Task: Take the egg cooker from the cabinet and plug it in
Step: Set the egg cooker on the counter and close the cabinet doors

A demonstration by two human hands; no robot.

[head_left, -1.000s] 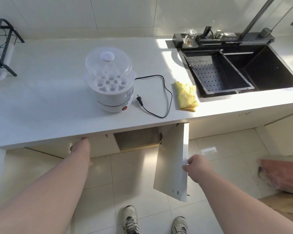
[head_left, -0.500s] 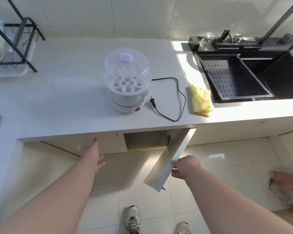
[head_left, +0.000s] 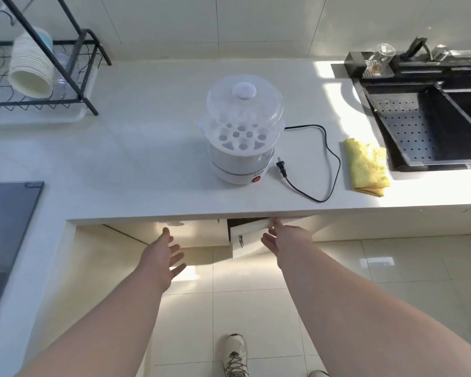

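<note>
The egg cooker (head_left: 242, 131) is set upright on the table (head_left: 136, 164), its plug (head_left: 281, 168) lying loose just beside it. The cabinet door (head_left: 249, 235) is touched by the straight-fingered right hand (head_left: 286, 236); the left hand (head_left: 162, 257) is held spread, holding nothing.

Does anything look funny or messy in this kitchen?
Nothing is spilled or broken. The egg cooker stands upright on the counter, but its plug lies loose beside it, not plugged in. The cabinet door below isn't fully closed.
</note>
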